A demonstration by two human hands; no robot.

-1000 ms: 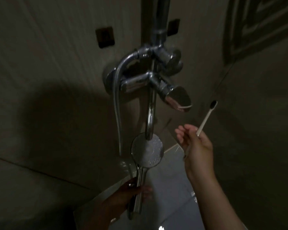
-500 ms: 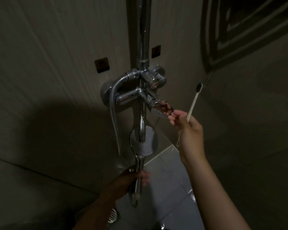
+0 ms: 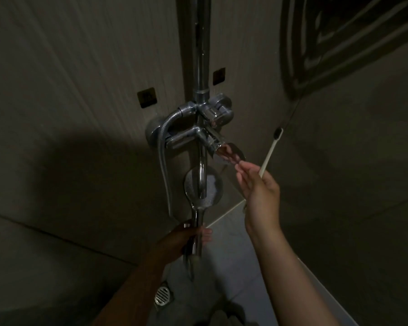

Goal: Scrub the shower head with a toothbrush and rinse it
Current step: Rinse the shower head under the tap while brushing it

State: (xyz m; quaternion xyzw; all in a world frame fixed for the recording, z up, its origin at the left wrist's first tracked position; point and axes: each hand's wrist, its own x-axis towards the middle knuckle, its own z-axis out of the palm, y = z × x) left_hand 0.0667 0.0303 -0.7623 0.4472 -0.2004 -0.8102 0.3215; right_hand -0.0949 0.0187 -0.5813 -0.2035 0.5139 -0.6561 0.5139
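Note:
The chrome hand shower head (image 3: 212, 187) hangs face up below the tap, its round face partly behind the spout pipe. My left hand (image 3: 185, 238) grips its handle from the left. My right hand (image 3: 259, 194) holds a white toothbrush (image 3: 270, 152) with dark bristles pointing up to the right, while its extended fingertips reach the flat tap lever (image 3: 231, 152). The brush head is away from the shower head.
The chrome mixer body (image 3: 189, 137) and vertical riser pipe (image 3: 200, 55) are fixed to the tiled wall. A metal hose (image 3: 163, 165) loops down at the left. A floor drain (image 3: 163, 296) lies low in the dim stall corner.
My right hand moved up and left from open air to the tap lever, carrying the toothbrush. My view tilted up. The left hand kept its grip on the handle.

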